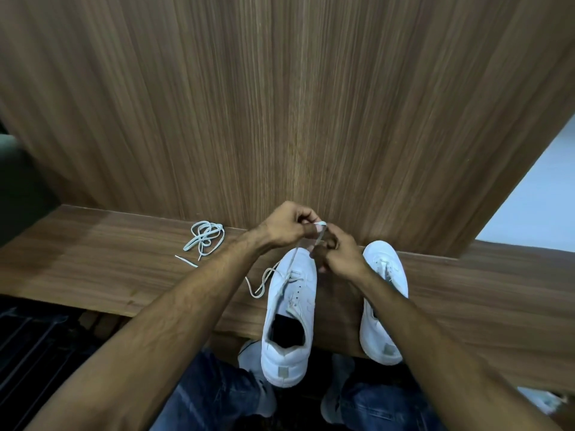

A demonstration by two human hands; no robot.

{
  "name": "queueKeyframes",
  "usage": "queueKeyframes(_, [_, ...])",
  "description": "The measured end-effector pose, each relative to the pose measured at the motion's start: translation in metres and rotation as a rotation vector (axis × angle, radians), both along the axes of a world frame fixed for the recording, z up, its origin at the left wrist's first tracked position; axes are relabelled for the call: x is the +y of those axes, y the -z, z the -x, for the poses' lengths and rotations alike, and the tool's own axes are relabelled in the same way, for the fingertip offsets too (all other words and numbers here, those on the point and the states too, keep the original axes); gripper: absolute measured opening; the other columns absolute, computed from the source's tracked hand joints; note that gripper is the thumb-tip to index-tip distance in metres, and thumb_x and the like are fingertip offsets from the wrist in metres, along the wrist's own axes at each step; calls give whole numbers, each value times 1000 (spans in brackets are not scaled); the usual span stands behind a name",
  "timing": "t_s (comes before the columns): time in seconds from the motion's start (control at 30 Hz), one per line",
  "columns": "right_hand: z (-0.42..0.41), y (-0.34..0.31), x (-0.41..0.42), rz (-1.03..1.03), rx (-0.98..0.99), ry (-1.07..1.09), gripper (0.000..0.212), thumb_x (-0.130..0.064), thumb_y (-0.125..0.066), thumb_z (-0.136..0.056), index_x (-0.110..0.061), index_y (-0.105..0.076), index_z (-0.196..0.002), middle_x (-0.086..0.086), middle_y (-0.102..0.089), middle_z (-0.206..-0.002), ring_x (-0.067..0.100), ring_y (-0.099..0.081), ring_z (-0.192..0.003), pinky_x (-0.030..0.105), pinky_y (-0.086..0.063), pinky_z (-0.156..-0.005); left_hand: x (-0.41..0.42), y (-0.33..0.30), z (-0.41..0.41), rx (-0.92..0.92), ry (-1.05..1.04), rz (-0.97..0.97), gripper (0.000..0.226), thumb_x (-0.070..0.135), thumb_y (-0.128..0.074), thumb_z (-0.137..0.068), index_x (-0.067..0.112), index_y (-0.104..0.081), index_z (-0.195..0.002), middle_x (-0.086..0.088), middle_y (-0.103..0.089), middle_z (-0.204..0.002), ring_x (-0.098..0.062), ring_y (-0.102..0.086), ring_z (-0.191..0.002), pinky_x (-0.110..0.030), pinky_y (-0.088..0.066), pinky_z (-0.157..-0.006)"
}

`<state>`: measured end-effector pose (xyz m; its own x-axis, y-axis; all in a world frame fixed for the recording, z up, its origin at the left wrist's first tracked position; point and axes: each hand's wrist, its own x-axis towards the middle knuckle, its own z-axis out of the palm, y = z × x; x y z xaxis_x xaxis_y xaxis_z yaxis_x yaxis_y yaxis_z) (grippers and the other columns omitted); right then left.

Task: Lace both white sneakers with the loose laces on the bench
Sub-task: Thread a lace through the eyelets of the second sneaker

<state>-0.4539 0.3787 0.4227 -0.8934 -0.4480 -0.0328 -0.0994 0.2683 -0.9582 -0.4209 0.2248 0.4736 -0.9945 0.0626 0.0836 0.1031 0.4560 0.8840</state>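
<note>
A white lace point(291, 265) runs up from the eyelets of the left sneaker point(287, 312) to both hands, which meet just above the shoe's toe. The left hand point(284, 227) has its fingers curled and pinches the lace near its upper end, where a pale tip shows between the fingertips. The right hand point(337, 255) sits just beside it, fingers curled too, pinching the same lace a little lower; how the strand passes between the two grips is hard to make out. The rest of this lace trails off the shoe's left side and lies in a loose loop on the bench point(93, 262). The left sneaker stands on the bench with its toe toward the wooden wall panel point(280, 104) and its heel hanging over the near edge; only the lowest eyelets seem threaded. The right sneaker point(381, 293) stands just beside it, parallel, partly hidden by the right forearm, so its lacing cannot be judged. A second lace point(203, 239) lies in a loose tangle on the bench, well to the left of the shoes and near the panel. Below the bench edge are the person's knees in blue jeans point(214, 396), and a dark slatted floor point(37, 346) shows at the lower left.
</note>
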Motion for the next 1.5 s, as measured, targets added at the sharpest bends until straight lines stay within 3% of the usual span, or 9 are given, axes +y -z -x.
queueKeyframes(0.07, [4,-11,-3,-75,12,-39,12,-3,-58,-92,-11,-65,-86,9,-65,-72,18,-63,-60,28,-50,-46,2,1,3,20,-3,21,10,10,-66,-89,1,-70,-90,-9,-68,-76,-11,-59,-69,-24,-48,-69])
queueKeyframes(0.27, [13,-3,34,-444,-36,81,26,-25,-60,-92,-13,-62,-69,6,-67,-57,17,-56,-40,28,-48,-48,-24,21,8,121,-499,-163,14,14,-68,-86,19,-68,-74,1,-62,-68,-13,-54,-69,-30,-47,-76])
queueKeyframes(0.43, [9,-16,59,-167,-268,126,28,-28,-66,-89,-4,-65,-75,9,-62,-51,14,-47,-35,27,-51,-48,-37,40,-5,66,-821,65,14,28,-72,-82,26,-60,-76,6,-64,-76,-16,-61,-76,-31,-51,-76])
queueKeyframes(0.57, [2,-44,52,106,-392,83,25,-28,-65,-91,-7,-64,-77,7,-59,-52,11,-39,-32,25,-53,-47,5,44,-25,51,-404,-84,13,28,-68,-88,22,-66,-77,15,-61,-61,0,-55,-60,-19,-44,-60])
queueKeyframes(0.73, [-5,-56,36,171,-429,49,25,-28,-60,-93,-8,-63,-79,4,-58,-50,8,-42,-32,20,-48,-39,57,45,-39,-98,26,-355,25,18,-45,-102,4,-64,-110,5,-68,-94,5,-61,-89,-7,-45,-75])
queueKeyframes(0.87, [-2,-55,45,235,-417,176,25,-27,-59,-94,-8,-61,-78,4,-60,-52,9,-45,-33,22,-50,-42,41,55,-37,-154,-24,-326,16,16,-53,-98,10,-67,-95,-5,-64,-73,-8,-61,-74,-15,-45,-74])
queueKeyframes(1.17, [6,-32,66,317,-451,367,28,-27,-52,-99,-10,-56,-77,9,-62,-63,12,-62,-45,27,-57,-48,-44,79,-53,-169,-465,-94,16,10,-66,-89,8,-66,-74,1,-55,-60,4,-44,-44,-15,-37,-55])
queueKeyframes(1.37, [0,-19,56,360,-475,354,26,-29,-50,-100,-12,-56,-81,2,-67,-56,10,-62,-44,22,-53,-43,-54,70,-57,-107,-889,-890,12,11,-65,-87,18,-65,-77,6,-66,-65,-2,-60,-53,-16,-44,-45])
queueKeyframes(1.5, [-9,-13,46,321,-461,251,24,-31,-53,-98,-12,-58,-85,6,-71,-69,14,-66,-55,26,-57,-55,-40,59,-51,-126,-808,-787,13,16,-66,-88,18,-63,-76,0,-69,-75,-5,-63,-58,-20,-45,-51])
